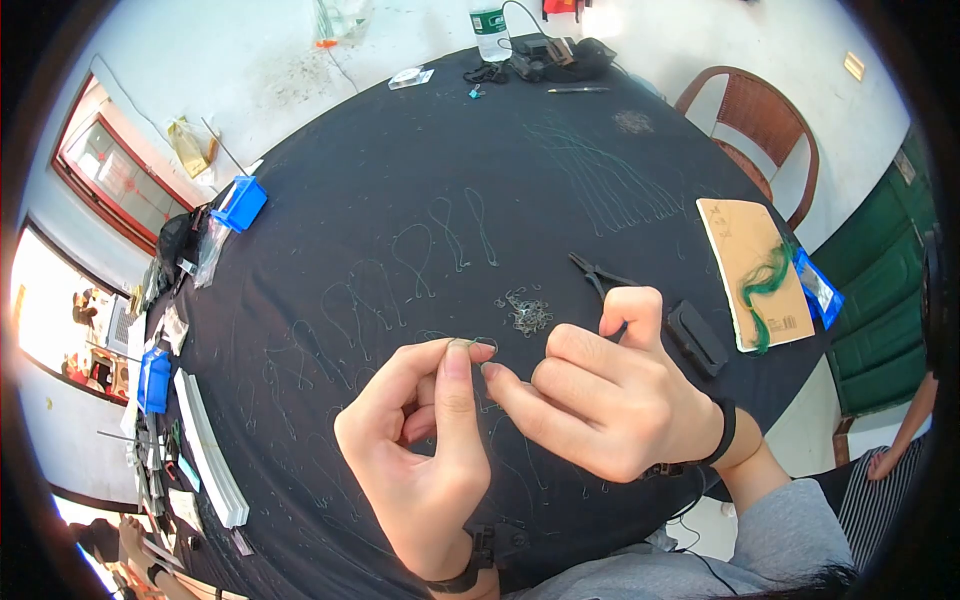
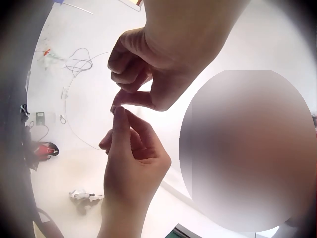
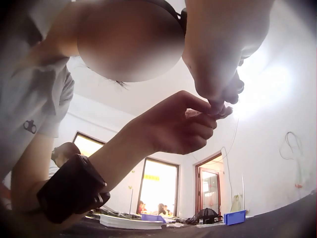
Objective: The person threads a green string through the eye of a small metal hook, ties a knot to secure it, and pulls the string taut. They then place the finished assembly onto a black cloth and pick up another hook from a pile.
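Note:
My left hand (image 1: 425, 440) pinches a thin green fishing line (image 1: 484, 340) between thumb and index fingertip; the line makes a small arc there. Close against that pinch is my right hand (image 1: 600, 400), its index fingertip by the line and its other fingers curled; its thumb is hidden in the head view. The left wrist view shows the fingertips of the left hand (image 2: 133, 158) and right hand (image 2: 143, 69) meeting. Just beyond the hands lies a pile of small fish hooks (image 1: 525, 312) on the black tablecloth (image 1: 330, 220).
Several looped green lines with hooks lie to the left and beyond. Pliers (image 1: 592, 272), a black case (image 1: 697, 338) and a notebook (image 1: 735, 240) with a green thread bundle (image 1: 765, 285) are on the right. A water bottle (image 1: 491, 35) stands at the far edge; blue bins (image 1: 241, 204) are left.

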Motion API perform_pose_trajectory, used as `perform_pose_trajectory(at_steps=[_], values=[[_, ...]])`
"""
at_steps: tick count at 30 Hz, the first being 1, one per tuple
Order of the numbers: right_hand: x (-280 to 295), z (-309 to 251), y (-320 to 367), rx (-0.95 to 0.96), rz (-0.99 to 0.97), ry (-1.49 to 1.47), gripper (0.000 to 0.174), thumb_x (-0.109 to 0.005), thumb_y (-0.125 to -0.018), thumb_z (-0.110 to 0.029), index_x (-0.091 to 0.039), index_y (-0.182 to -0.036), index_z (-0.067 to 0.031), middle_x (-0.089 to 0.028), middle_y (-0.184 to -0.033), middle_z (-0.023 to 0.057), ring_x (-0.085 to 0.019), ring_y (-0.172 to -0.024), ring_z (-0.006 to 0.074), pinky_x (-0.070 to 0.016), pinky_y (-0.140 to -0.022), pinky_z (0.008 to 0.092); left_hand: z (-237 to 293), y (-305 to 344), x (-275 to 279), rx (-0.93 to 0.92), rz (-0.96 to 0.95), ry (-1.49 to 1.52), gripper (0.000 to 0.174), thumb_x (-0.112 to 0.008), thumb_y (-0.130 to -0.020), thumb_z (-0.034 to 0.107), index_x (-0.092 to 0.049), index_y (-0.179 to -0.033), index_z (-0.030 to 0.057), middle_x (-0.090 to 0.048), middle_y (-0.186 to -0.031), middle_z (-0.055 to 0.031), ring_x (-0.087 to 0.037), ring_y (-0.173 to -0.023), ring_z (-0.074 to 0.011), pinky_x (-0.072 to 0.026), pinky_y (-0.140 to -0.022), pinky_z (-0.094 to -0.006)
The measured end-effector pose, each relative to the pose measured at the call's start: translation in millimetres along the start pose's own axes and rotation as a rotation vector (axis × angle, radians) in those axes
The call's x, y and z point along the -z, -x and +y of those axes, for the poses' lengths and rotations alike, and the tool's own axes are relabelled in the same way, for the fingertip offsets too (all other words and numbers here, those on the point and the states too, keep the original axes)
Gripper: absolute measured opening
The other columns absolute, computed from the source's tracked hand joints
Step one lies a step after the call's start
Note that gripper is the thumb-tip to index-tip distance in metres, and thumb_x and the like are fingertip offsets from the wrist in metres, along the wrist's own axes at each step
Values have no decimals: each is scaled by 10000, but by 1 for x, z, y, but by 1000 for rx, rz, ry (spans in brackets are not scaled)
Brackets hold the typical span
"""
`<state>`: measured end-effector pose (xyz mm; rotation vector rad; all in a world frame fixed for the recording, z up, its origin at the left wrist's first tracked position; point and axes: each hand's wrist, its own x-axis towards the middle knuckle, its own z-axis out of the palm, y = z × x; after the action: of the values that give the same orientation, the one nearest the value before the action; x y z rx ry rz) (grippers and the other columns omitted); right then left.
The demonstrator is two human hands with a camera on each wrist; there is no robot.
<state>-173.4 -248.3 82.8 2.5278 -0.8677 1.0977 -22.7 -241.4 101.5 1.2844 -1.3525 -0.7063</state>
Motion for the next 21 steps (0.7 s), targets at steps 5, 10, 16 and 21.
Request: perform_pose_trajectory(at_steps=[5, 10, 16, 21], values=[[0, -4, 1, 11, 67, 89, 281, -660, -598, -127, -677, -861, -30, -447, -618, -56, -470, -599, 78, -218, -679, 358, -1, 1, -4, 5, -19, -21, 66, -604, -836, -24, -667, -829, -42, -419, -517, 64, -279, -482, 20, -170, -456, -178], [6, -4, 2, -14, 109, 124, 311, -664, -582, -141, -688, -881, -60, -449, -603, -80, -461, -569, 66, -198, -666, 362, -6, 3, -9, -29, -39, -20, 61, -609, -804, -52, -666, -817, -36, -409, -504, 47, -289, -472, 11, -188, -446, -184], [14, 6, -1, -109, 119, 52, 333, -699, -606, -136, -697, -939, -119, -463, -593, -95, -472, -568, 68, -221, -636, 345, -5, 4, -8, -78, -119, -55, 63, -612, -786, -57, -665, -800, -27, -374, -497, 37, -283, -461, -3, -190, -439, -194], [7, 22, -1, -113, 174, 23, 284, -743, -623, -88, -707, -903, -122, -479, -579, -92, -460, -541, 76, -222, -625, 317, 0, 5, -8, -44, -188, -33, 68, -610, -787, -48, -673, -797, -23, -340, -487, 46, -277, -456, -3, -188, -440, -198]])
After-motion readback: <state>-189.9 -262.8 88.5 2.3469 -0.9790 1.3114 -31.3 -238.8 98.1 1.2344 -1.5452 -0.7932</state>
